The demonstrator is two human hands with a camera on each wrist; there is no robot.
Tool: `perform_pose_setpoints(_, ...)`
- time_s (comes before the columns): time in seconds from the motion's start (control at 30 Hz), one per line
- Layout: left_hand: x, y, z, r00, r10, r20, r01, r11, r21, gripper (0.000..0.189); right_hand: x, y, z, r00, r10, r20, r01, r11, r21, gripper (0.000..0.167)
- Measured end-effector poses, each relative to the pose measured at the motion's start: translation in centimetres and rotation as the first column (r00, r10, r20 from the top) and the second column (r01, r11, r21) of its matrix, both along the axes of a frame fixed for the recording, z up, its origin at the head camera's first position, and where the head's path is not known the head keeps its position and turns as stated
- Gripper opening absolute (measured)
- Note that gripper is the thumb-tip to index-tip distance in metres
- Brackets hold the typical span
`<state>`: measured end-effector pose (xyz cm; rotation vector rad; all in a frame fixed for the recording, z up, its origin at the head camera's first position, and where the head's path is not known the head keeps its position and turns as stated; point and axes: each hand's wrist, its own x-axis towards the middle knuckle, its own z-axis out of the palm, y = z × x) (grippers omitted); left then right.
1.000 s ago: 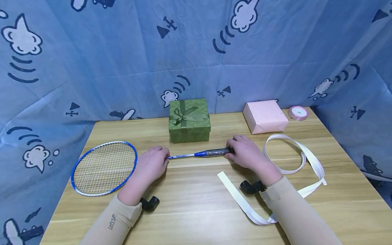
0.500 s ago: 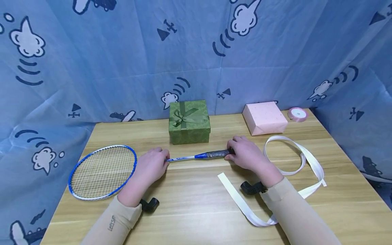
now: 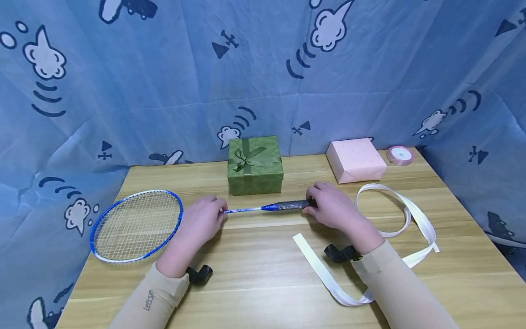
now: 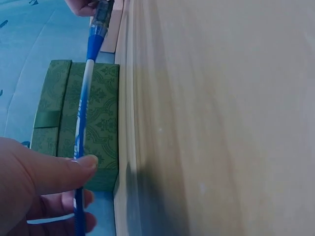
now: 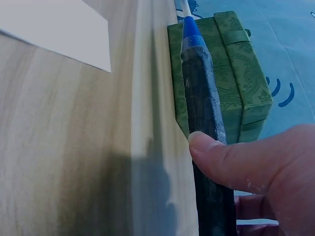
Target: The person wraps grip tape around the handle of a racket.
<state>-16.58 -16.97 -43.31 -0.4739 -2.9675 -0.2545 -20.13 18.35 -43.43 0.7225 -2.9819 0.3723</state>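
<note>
A blue and white badminton racket lies sideways across the head view, its strung head to the left. My left hand pinches the shaft between thumb and fingers, as the left wrist view shows up close. At the other end my right hand grips the dark, plastic-wrapped handle, its thumb along the near side. Behind the shaft stands a green gift box with a bow on its lid.
A pink wrapped box and a pink ribbon spool stand at the back right of the wooden table. A long white ribbon curls around under the right forearm. A blue patterned curtain hangs behind.
The racket's head end tilts slightly, dipping and then rising again in the head view. Both hands keep their hold and hardly move; the whole view shifts a little.
</note>
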Motion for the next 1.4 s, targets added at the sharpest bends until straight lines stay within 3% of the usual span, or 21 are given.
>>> perform_pose_setpoints(0.3, -0.1, -0.4, 0.0, 0.997, 0.001, -0.083, 0.004, 0.999, 0.052, 0.008, -0.1, 0.0, 0.8, 1.0, -0.016, 0.01, 0.016, 1.0, -0.002, 0.029)
perform_pose_setpoints(0.53, -0.3, -0.2, 0.3, 0.989, -0.034, -0.145, 0.049, 0.993, 0.103, 0.008, -0.1, 0.6, 1.8, 1.0, -0.031, -0.001, 0.031, 0.999, -0.029, 0.03)
perform_pose_setpoints(0.83, -0.6, -0.2, 0.5, 0.983, -0.043, -0.179, 0.068, 0.989, 0.134, 0.005, 0.1, 1.0, 2.4, 0.998, -0.026, -0.048, 0.024, 0.999, -0.044, 0.031)
perform_pose_setpoints(0.97, -0.4, -0.6, 1.0, 0.979, -0.043, -0.2, 0.074, 0.985, 0.153, 0.005, 0.1, 0.7, 2.8, 0.996, -0.007, -0.09, 0.002, 0.998, -0.06, 0.031)
perform_pose_setpoints(1.2, -0.2, -0.9, 2.9, 0.965, -0.038, -0.26, 0.089, 0.978, 0.187, 0.006, 0.5, 0.5, 4.0, 0.989, 0.003, -0.15, -0.02, 0.993, -0.115, 0.029)
perform_pose_setpoints(1.4, -0.1, -0.6, 3.6, 0.965, -0.054, -0.257, 0.107, 0.975, 0.196, 0.006, 1.0, 1.0, 4.4, 0.985, -0.005, -0.174, -0.018, 0.991, -0.13, 0.026)
